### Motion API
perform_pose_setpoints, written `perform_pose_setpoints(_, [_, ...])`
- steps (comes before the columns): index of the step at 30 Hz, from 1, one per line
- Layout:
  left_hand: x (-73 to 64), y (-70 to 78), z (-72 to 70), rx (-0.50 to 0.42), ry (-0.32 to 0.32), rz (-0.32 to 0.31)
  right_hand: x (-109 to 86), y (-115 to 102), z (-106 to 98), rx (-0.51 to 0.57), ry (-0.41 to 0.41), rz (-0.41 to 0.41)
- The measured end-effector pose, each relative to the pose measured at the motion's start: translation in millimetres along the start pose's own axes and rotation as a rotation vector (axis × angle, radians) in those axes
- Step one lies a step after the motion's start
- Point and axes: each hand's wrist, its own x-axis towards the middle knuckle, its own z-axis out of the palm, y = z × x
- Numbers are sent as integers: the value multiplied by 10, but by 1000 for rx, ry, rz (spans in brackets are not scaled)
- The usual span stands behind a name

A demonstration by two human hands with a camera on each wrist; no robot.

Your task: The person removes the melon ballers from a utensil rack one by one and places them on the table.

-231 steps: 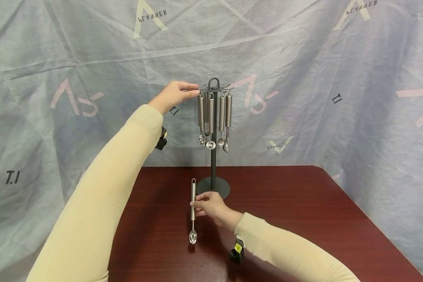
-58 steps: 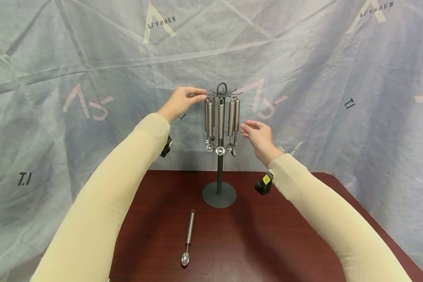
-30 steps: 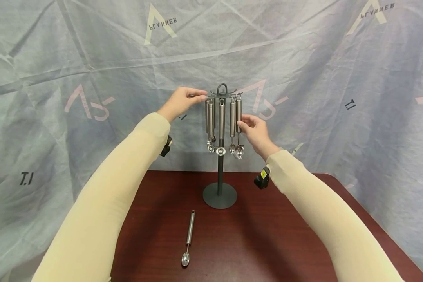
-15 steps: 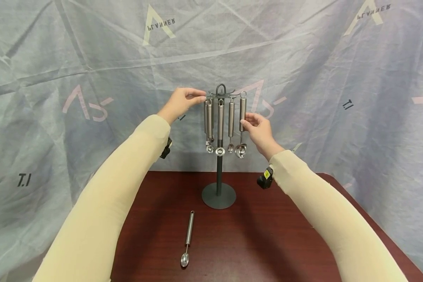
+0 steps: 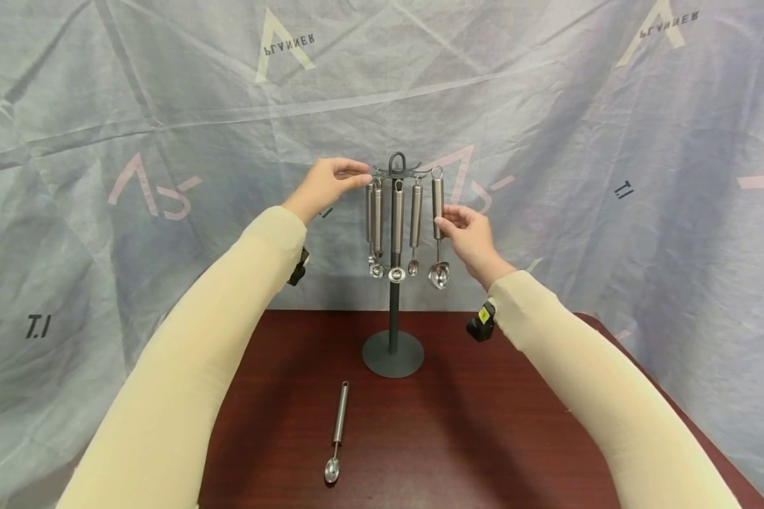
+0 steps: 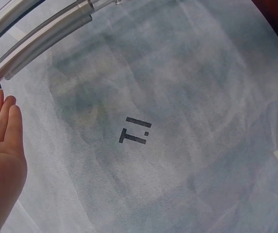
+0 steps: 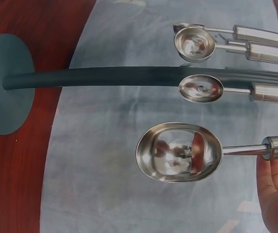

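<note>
Right hand [image 5: 473, 237] gripping upright metal scoop [image 7: 180, 153] by handle, its ring at a hook tip of the stand [image 5: 394, 304], left hand [image 5: 325, 185] straight-fingered at opposite hook, pinch indeterminable, spoon [image 5: 339, 424] on table [image 5: 274, 431].

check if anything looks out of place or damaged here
One spoon lies alone on the table, in front of the stand where similar utensils hang, so it looks left out. The PLANNER lettering on the backdrop is flipped. No spill or damage shows.
</note>
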Motion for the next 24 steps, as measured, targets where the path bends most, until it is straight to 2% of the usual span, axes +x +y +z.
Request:
perform_pose_setpoints(11, [50,26,19,25,-46,11,-27,88,-57,-27,21,21])
perform_pose_setpoints(24, [104,76,23,18,-127,-33,-113,204,-75,-39,30,101])
